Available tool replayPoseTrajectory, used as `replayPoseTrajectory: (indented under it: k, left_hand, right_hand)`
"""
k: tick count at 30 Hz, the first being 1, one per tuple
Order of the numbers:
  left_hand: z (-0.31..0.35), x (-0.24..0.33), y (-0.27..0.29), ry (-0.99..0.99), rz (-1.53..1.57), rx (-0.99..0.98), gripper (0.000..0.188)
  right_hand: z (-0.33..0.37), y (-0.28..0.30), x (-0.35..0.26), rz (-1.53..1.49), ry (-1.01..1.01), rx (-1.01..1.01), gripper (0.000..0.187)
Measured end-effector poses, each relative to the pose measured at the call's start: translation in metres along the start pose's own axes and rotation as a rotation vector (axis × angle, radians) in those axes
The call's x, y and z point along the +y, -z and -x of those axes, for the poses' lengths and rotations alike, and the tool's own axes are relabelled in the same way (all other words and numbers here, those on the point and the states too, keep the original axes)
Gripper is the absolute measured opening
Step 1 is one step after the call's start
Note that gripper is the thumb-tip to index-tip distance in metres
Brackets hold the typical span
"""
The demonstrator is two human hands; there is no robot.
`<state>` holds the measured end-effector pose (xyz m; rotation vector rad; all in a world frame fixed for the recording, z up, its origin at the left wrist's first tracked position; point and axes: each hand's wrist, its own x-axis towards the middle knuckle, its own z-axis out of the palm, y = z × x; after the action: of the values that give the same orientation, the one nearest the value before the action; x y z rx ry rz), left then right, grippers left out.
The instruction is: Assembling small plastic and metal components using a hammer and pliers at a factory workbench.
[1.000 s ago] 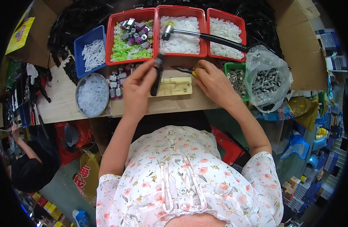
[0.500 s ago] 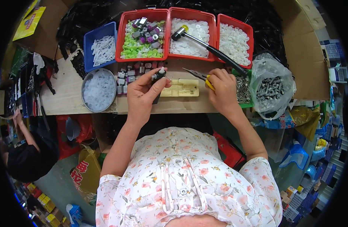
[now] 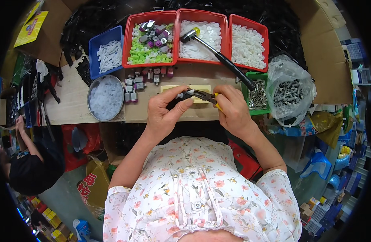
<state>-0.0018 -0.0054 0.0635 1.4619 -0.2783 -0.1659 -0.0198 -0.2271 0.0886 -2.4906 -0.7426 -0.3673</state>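
Between its thumb and fingers, my left hand point(image 3: 164, 111) grips a small black plastic part point(image 3: 174, 103) with a whitish piece at its end. My right hand point(image 3: 234, 105) is closed round the yellow handles of pliers point(image 3: 205, 95). The jaws of the pliers reach left to the end of the black part, at my left fingertips; whether they pinch it I cannot tell. Just behind both hands lies a cream-coloured block fixture point(image 3: 199, 88), partly hidden by them. Several small motors point(image 3: 134, 86) stand on the table left of my left hand.
Red bins point(image 3: 151, 60) with small parts line the back, beside a blue bin point(image 3: 106, 71) of white sticks. A hammer point(image 3: 217, 54) lies across the bins. A round metal dish point(image 3: 106, 98), a green tray point(image 3: 258, 107) of screws and a plastic bag point(image 3: 292, 94) of metal parts flank my hands.
My right hand has moved left with the pliers, so their jaws now meet the black part. My left hand has shifted slightly right and down, and the part is tilted toward the pliers.
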Motion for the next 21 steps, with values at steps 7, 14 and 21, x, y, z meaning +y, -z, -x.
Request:
replayPoseTrajectory:
  k: [7,14,21]
  left_hand:
    - [0.010,0.011,0.011,0.328,0.294,-0.148,0.025]
    - [0.016,0.000,0.034,0.571,0.857,-0.629,0.032]
    - [0.054,0.014,0.080,0.734,0.243,-0.420,0.035]
  right_hand:
    - [0.007,0.001,-0.005,0.066,0.082,-0.046,0.022]
    - [0.007,0.005,-0.021,-0.021,0.187,-0.072,0.015]
    - [0.000,-0.010,-0.018,0.012,0.227,-0.132,0.011]
